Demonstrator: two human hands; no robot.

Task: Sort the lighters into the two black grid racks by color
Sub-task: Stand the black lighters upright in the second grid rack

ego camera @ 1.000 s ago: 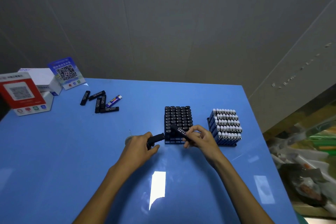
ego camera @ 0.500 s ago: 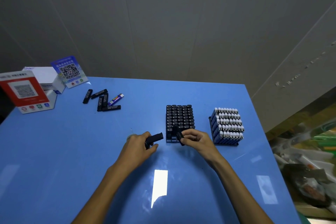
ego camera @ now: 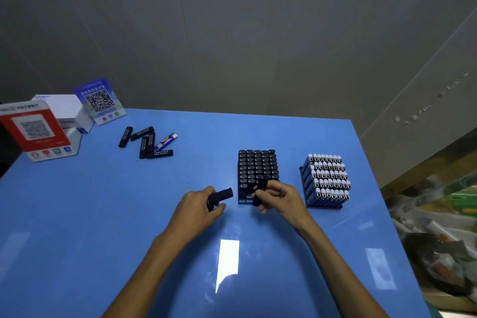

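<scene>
Two black grid racks stand mid-table. The left rack (ego camera: pixel 244 200) holds several black lighters; the right rack (ego camera: pixel 325 205) holds several blue lighters with white caps. My right hand (ego camera: pixel 280 197) pinches a black lighter (ego camera: pixel 259 191), nearly upright, at the near edge of the left rack. My left hand (ego camera: pixel 200 205) grips another black lighter (ego camera: pixel 220 196) lying roughly level, just left of that rack. Further back on the left lie several loose black lighters (ego camera: pixel 147 142) and one blue lighter (ego camera: pixel 166 141).
A red QR-code stand (ego camera: pixel 36 130), a white box (ego camera: pixel 64 108) and a blue QR-code stand (ego camera: pixel 99 100) sit at the far left corner of the blue table (ego camera: pixel 103 214). Clutter lies off the table's right edge (ego camera: pixel 438 253). A grey wall rises behind.
My right hand has turned its black lighter from a slant to nearly upright and brought it down at the left rack's near edge. My left hand has stayed put with its lighter.
</scene>
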